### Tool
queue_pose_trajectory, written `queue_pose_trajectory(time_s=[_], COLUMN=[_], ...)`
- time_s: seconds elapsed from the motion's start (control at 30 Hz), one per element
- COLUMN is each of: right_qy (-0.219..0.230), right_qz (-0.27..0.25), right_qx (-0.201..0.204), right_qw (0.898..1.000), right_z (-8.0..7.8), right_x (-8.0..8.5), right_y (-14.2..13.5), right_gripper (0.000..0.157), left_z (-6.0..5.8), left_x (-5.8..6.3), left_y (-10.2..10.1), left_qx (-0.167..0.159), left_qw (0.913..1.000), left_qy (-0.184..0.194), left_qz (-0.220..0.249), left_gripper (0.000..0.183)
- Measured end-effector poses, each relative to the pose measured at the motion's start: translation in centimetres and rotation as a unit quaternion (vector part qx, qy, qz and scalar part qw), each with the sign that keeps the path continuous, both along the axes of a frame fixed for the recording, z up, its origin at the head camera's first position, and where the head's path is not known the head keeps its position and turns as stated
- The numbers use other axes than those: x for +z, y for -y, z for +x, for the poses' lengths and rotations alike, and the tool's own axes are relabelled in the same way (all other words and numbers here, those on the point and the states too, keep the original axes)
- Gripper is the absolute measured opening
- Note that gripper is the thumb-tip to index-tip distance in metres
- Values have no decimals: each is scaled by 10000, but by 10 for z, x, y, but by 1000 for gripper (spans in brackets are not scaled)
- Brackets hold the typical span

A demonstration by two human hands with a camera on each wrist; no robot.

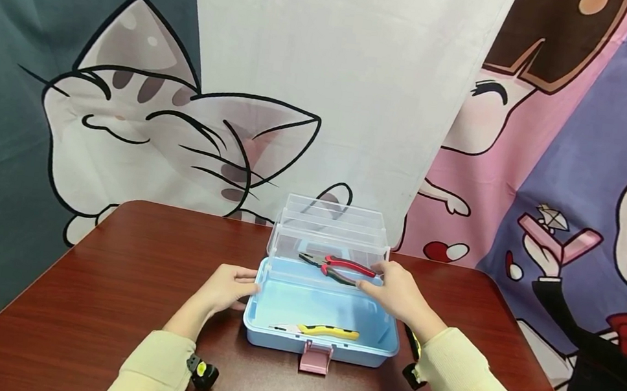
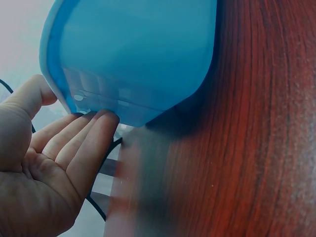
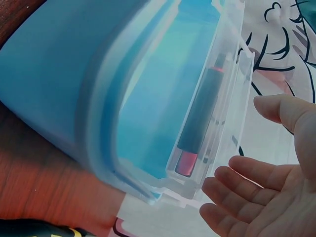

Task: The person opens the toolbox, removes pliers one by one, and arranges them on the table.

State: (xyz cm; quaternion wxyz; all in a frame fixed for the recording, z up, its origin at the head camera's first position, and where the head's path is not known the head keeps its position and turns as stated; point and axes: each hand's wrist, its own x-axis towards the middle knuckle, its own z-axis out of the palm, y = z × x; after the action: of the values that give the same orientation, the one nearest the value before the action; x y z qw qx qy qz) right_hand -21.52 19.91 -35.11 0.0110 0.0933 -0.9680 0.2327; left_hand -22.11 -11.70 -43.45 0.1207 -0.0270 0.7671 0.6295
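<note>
A light blue toolbox [image 1: 289, 297] stands open on the brown table [image 1: 101, 300], its clear lid [image 1: 334, 221] upright at the back. Red-and-black pliers [image 1: 340, 268] lie in a clear tray [image 3: 217, 128] at the box's far edge. A yellow-handled tool [image 1: 323, 332] lies on the box floor near the front. My left hand [image 1: 228, 286] rests with straight fingers [image 2: 94, 133] against the box's left wall [image 2: 138, 64]. My right hand [image 1: 395, 292] is at the tray's right end, its fingers [image 3: 242, 190] relaxed beside the tray and the pliers' handles.
A pink latch [image 1: 316, 357] hangs at the box's front. Cartoon cloth backdrops [image 1: 142, 109] hang close behind the table. Bare tabletop lies left and right of the box. Wrist cameras [image 1: 203, 372] sit on both sleeves.
</note>
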Motion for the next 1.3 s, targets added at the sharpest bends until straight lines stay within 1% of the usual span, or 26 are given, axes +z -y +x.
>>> queue_pose_trajectory(time_s=[0.27, 0.43, 0.63, 0.8, 1.07, 1.3], right_qy=[-61, -22, -56, -34, -3, 16], right_qz=[-46, -35, -11, 40, 203, 297], right_qx=[83, 92, 123, 87, 200, 360], right_qw=[9999, 9999, 9999, 9999, 9996, 9989], right_z=[-1, -2, -5, -9, -16, -20], right_x=[-1, -1, -1, -1, 0, 0], right_y=[2, 3, 4, 7, 12, 18], right_gripper=[54, 54, 55, 57, 58, 57], left_z=[-1, 0, 0, 0, -1, -1], left_x=[-1, -1, 1, -1, -2, -2], left_y=[0, 0, 0, 0, 0, 0], left_qx=[23, 20, 5, -14, 7, 32], left_qw=[10000, 10000, 10000, 10000, 10000, 9999], left_qy=[3, 16, -8, -12, -1, 22], left_qz=[41, 15, 28, 58, 45, 147], left_gripper=[37, 37, 37, 37, 37, 37])
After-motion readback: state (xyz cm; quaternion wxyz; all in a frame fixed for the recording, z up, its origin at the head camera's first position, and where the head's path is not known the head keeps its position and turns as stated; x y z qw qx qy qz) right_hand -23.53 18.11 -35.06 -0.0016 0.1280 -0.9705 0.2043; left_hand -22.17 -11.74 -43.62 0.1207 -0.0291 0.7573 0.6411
